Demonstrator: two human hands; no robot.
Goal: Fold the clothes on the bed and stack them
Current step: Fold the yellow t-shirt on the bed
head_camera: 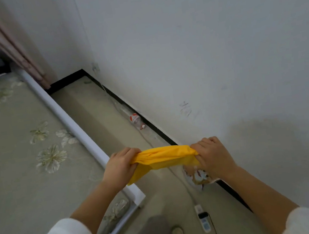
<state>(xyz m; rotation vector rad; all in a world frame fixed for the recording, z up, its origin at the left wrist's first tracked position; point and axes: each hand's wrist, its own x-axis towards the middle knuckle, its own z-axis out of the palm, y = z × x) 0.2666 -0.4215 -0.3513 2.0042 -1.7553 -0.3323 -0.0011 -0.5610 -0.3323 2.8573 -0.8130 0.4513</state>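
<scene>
Bed [11, 148] at nine o'clock lies bare of visible clothes; yellow garment [161, 158] stretched mid-air over floor at six, left hand [120, 166] and right hand [211, 155] fisted on its bunched ends: fold barely begun, next needs spreading flat.

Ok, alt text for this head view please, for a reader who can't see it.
Two hands, left and right, hold a bunched yellow cloth stretched between them, above the floor beside a floral bed. A plastic bottle and a power strip lie on the floor by the white wall.
</scene>
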